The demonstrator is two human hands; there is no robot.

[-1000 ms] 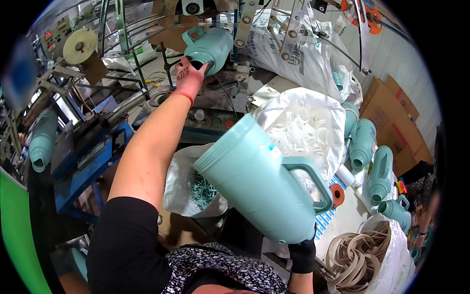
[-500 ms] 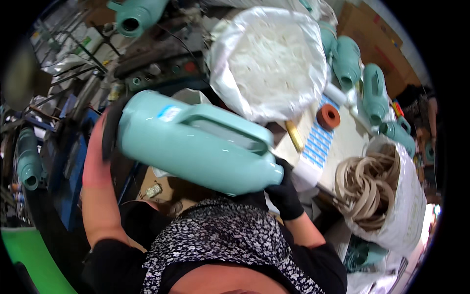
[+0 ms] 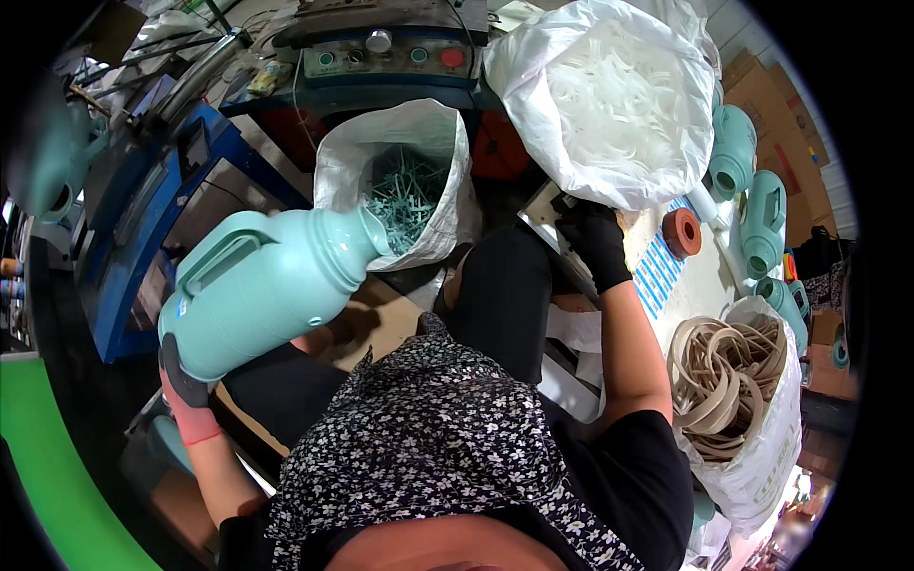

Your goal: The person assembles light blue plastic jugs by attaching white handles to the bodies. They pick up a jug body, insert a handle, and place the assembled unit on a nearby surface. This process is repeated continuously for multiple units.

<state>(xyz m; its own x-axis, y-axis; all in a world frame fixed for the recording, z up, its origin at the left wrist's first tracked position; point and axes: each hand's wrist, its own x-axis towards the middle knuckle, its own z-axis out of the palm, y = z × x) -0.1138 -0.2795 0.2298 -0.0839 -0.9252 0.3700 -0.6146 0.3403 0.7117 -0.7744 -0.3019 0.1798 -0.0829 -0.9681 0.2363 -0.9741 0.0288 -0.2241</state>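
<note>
Over the person's left thigh: a mint-green jug (image 3: 267,295), held tilted, its handle (image 3: 240,224) on the upper left side and its open mouth (image 3: 374,231) pointing right and a little upward.
Left hand (image 3: 184,392): in a pink and dark grey glove, curled round the jug's bottom end, the fingers spread against the body; it alone has hold of the jug.
Right hand (image 3: 595,246): in a black glove, away from the jug, at the near edge of a pale worktop (image 3: 703,290), fingers partly bent; I can't tell whether they grip anything.
White sack (image 3: 335,162): standing open just beside the jug's mouth, green scraps (image 3: 405,195) inside; whether the two touch is unclear to me.
Big white bag (image 3: 528,90): full of white strips (image 3: 619,105), its lower rim just above the right hand.
Worktop: a reddish-brown ring (image 3: 682,234) by a blue-and-white patterned sheet (image 3: 662,284).
Far right: more green jugs (image 3: 764,224) in a row, and nearer, a sack (image 3: 776,457) of beige strips (image 3: 728,381).
Beyond the scraps: a control panel (image 3: 390,62) with a red button (image 3: 452,58).
</note>
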